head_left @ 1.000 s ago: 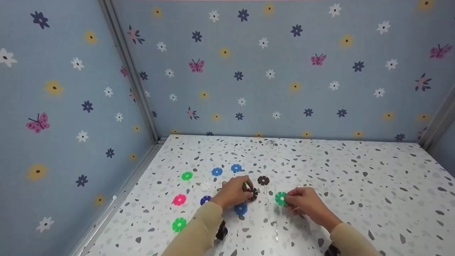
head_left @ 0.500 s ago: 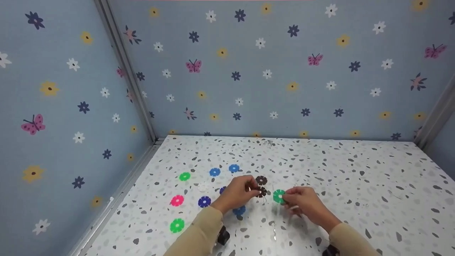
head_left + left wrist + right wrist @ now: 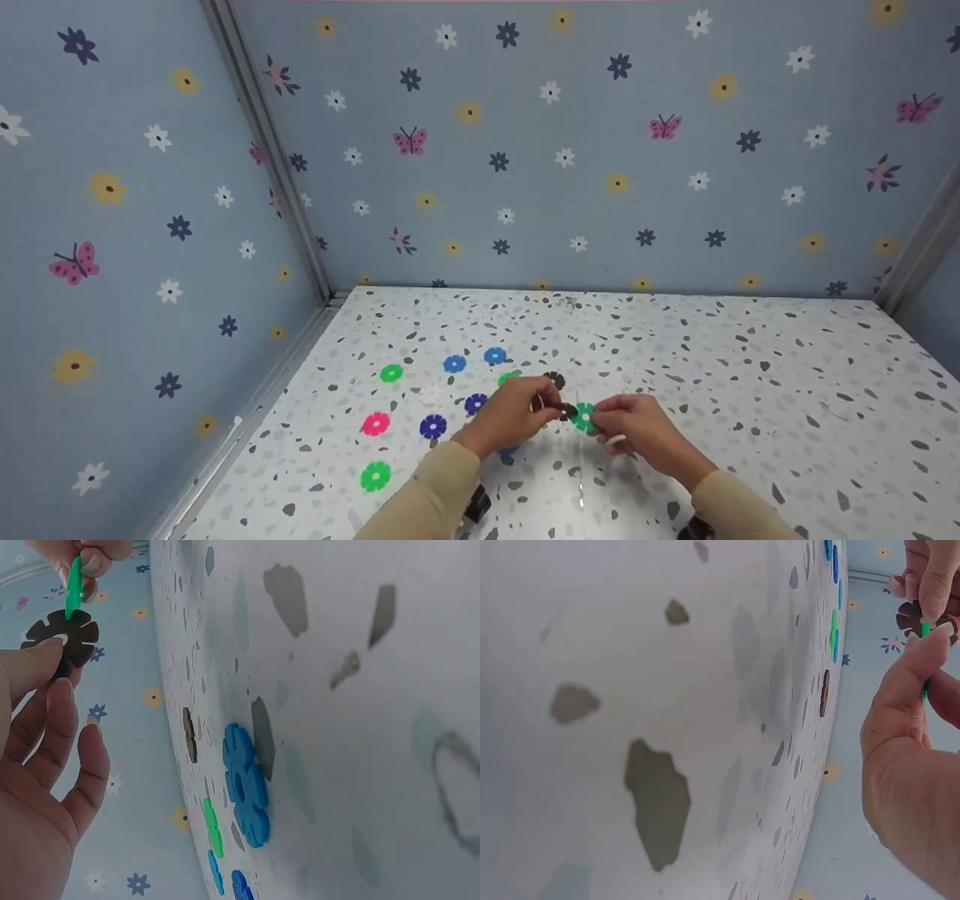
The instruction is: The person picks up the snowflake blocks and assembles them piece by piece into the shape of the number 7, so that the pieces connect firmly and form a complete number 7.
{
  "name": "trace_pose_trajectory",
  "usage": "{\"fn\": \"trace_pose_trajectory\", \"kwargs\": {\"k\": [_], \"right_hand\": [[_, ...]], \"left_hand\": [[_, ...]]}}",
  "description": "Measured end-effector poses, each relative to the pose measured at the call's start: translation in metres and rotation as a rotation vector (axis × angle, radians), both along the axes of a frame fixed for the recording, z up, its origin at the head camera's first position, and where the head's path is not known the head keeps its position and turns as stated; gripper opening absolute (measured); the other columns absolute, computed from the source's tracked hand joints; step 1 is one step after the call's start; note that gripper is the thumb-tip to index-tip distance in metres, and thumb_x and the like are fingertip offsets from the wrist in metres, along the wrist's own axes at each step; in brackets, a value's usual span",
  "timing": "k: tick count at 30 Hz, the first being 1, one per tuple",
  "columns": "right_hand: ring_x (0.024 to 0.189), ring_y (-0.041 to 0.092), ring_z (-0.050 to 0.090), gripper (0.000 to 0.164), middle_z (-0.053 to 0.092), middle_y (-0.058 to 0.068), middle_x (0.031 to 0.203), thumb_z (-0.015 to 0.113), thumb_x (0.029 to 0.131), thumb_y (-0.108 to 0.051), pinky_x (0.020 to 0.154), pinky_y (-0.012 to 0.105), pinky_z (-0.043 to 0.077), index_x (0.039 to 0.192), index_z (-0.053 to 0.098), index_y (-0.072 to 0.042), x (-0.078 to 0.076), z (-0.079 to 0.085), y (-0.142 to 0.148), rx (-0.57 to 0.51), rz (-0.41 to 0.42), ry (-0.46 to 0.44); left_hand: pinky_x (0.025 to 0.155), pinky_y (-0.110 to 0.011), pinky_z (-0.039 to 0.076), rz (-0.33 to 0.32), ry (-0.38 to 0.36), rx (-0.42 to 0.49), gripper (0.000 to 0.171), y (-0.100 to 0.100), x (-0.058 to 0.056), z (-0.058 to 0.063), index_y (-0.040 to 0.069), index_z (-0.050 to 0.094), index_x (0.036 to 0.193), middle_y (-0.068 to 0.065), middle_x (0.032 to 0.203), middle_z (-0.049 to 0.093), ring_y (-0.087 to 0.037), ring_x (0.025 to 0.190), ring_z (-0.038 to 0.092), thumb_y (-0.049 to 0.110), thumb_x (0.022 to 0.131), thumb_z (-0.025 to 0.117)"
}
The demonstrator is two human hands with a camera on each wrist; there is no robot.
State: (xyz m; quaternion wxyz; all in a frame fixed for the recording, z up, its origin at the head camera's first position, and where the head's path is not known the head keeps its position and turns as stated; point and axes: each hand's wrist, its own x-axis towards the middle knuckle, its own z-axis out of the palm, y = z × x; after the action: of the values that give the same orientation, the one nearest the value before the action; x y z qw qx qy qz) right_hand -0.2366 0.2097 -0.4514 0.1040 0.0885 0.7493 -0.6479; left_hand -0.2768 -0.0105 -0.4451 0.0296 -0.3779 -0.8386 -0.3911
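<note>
My left hand (image 3: 514, 416) pinches a dark brown notched plastic disc (image 3: 84, 634) between thumb and fingers. A green notched disc (image 3: 577, 420) is held by its edge in my right hand (image 3: 641, 431). In the left wrist view the green disc stands edge-on at the brown one's rim, roughly crosswise to it. Both are held up over the table, fingertips close together. Behind my left fingers lies a second brown disc (image 3: 556, 380). A blue disc (image 3: 246, 784) on the table is mostly hidden by my left hand in the head view.
Several loose discs lie left on the speckled table (image 3: 750, 390): pink (image 3: 371, 424), bright green (image 3: 375, 476), dark blue (image 3: 427, 429) and light blue (image 3: 454, 364) among them. Flower-patterned panels (image 3: 525, 180) rise at the back and left.
My left hand has picked the brown disc up from the table and moved right with it to the green disc. My right hand has shifted slightly left, still holding the green disc.
</note>
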Motion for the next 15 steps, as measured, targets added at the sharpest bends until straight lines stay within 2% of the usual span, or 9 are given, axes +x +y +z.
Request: {"fn": "trace_pose_trajectory", "kwargs": {"k": [3, 8, 15], "right_hand": [[0.074, 0.019, 0.062, 0.021, 0.068, 0.015, 0.089, 0.067, 0.089, -0.004, 0.061, 0.030, 0.054, 0.107, 0.062, 0.007, 0.002, 0.000, 0.000, -0.020, 0.005, -0.001], [0.070, 0.019, 0.057, 0.015, 0.066, 0.014, 0.084, 0.065, 0.089, 0.000, 0.058, 0.028, 0.049, 0.102, 0.058, 0.005, 0.001, 0.008, 0.003, -0.054, 0.028, 0.009], [0.067, 0.015, 0.053, 0.012, 0.064, 0.011, 0.081, 0.062, 0.090, -0.001, 0.056, 0.025, 0.044, 0.100, 0.056, 0.005, 0.002, 0.010, 0.012, -0.085, 0.115, 0.006]], "left_hand": [[0.065, -0.019, 0.049, -0.011, -0.016, 0.024, 0.009, 0.002, 0.002, -0.001, 0.013, 0.067, 0.089, 0.010, 0.081, 0.064, 0.000, 0.073, 0.056, 0.008, 0.088, 0.075], [0.065, -0.019, 0.051, -0.015, -0.003, 0.086, 0.010, 0.006, 0.004, -0.001, 0.011, 0.067, 0.088, 0.009, 0.080, 0.065, 0.001, 0.071, 0.057, 0.007, 0.086, 0.076], [0.062, -0.018, 0.052, -0.026, -0.016, 0.159, 0.012, 0.011, 0.010, -0.006, 0.008, 0.067, 0.085, 0.006, 0.078, 0.065, 0.000, 0.068, 0.058, 0.002, 0.084, 0.077]]}}
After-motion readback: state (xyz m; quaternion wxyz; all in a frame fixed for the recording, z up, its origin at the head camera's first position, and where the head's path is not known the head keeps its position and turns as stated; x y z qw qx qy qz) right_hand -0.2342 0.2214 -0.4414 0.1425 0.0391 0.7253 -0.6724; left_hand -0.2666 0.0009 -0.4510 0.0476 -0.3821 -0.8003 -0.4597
